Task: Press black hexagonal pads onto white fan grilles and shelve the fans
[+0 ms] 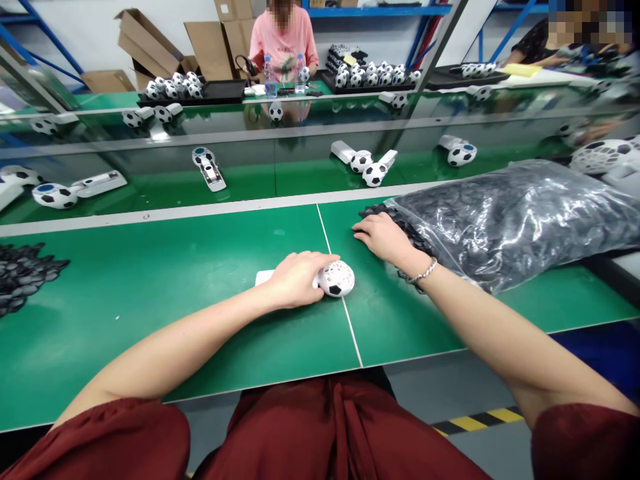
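My left hand (295,280) is closed around a white handheld device with a soccer-ball head (339,279). The device lies on the green table, its vented, black-patched head pointing right and its white handle mostly under my palm. My right hand (385,237), with a bracelet at the wrist, rests at a pile of small black pieces (377,209) by the mouth of a clear plastic bag (520,220). Its fingers reach leftward, slightly bent, with the thumb a little apart. No piece shows clearly between them.
More black pieces (25,273) lie at the far left of the table. Beyond a white rail, a green conveyor (280,167) carries several similar ball-headed devices (375,173). Across it, a person in a pink shirt (283,43) sits near black trays (220,92) and bottles (270,77).
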`<state>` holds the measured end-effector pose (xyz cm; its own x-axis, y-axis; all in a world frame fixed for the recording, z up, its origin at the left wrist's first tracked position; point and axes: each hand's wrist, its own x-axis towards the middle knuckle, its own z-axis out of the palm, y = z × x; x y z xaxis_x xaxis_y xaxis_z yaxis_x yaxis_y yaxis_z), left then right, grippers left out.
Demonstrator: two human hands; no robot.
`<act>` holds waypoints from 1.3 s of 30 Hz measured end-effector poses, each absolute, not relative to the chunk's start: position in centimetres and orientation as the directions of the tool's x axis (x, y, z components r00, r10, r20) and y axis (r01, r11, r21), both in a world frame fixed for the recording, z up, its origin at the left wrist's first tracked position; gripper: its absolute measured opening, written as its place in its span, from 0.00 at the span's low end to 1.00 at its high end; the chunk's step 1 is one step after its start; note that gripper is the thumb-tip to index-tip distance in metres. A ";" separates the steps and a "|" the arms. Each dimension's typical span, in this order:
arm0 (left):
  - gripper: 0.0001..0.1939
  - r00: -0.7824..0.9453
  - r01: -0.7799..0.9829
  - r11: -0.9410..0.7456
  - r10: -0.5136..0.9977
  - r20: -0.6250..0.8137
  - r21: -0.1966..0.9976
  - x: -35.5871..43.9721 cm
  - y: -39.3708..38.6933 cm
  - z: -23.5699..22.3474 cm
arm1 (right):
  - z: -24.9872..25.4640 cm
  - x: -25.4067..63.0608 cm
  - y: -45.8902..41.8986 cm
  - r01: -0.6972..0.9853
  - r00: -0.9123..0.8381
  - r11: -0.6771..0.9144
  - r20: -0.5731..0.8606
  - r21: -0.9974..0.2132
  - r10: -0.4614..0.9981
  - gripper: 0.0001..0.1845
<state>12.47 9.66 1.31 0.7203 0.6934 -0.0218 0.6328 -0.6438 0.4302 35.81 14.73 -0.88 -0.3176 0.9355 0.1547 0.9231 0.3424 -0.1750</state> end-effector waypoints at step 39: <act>0.35 0.707 0.614 -0.669 0.702 0.085 0.419 11.5 9.1 1.4 | 0.8 32.1 3.7 0.570 -0.377 0.457 0.277 -0.683 0.884 0.06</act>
<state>11.53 9.13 1.40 0.7069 0.7022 0.0850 0.6141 -0.6690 0.4188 32.12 3.69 0.81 -0.3771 0.8839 0.2767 0.5697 0.4569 -0.6831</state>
